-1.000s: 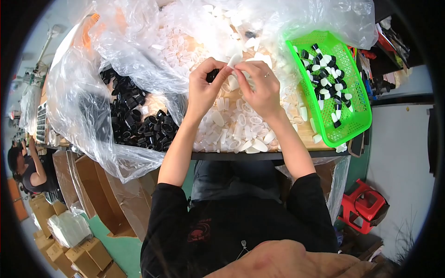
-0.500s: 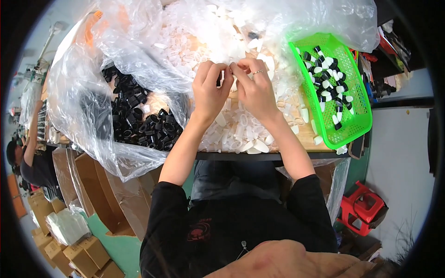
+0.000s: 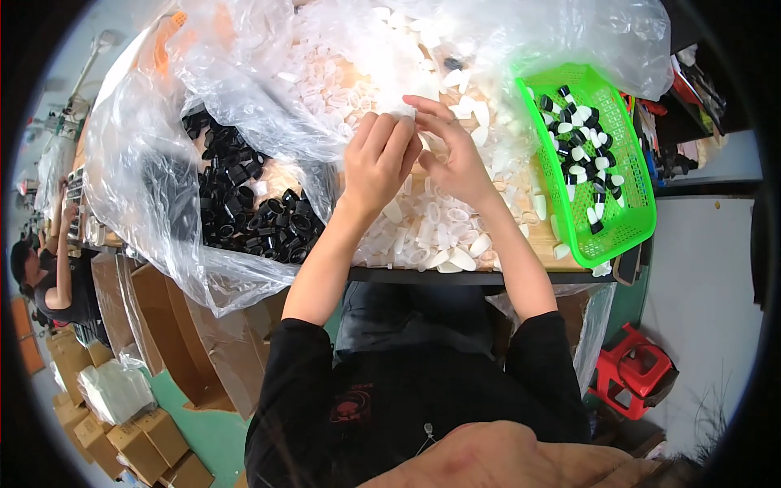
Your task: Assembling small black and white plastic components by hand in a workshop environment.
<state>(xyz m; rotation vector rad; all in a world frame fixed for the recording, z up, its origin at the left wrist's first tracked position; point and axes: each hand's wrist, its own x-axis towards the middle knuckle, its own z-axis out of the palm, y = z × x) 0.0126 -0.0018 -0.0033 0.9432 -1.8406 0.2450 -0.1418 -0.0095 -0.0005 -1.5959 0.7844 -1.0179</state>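
Note:
Over the middle of the table, my left hand (image 3: 381, 154) is closed with its fingers curled together. Whatever it holds is mostly hidden; a small pale bit shows at its fingertips. Close beside it, my right hand (image 3: 457, 154) has its thumb and fingers apart, the index finger stretched toward the left fingertips. Clear plastic rings and white oval pieces (image 3: 431, 232) lie in a loose pile below both hands. To the left, black ring-shaped caps (image 3: 264, 228) spill from a clear plastic bag (image 3: 163, 195).
At the right stands a green basket (image 3: 579, 244) with several black-and-white assembled pieces (image 3: 598, 163) inside. More clear parts (image 3: 325, 73) cover the back of the table. A red stool (image 3: 639, 370) stands at lower right. A co-worker (image 3: 53, 276) and cardboard boxes (image 3: 150, 443) are at far left.
Both hands were pinching together at the fingertips. Now my right fingers have spread and its index finger reaches out, while my left fingers have curled further over. The black bit in my left hand no longer shows.

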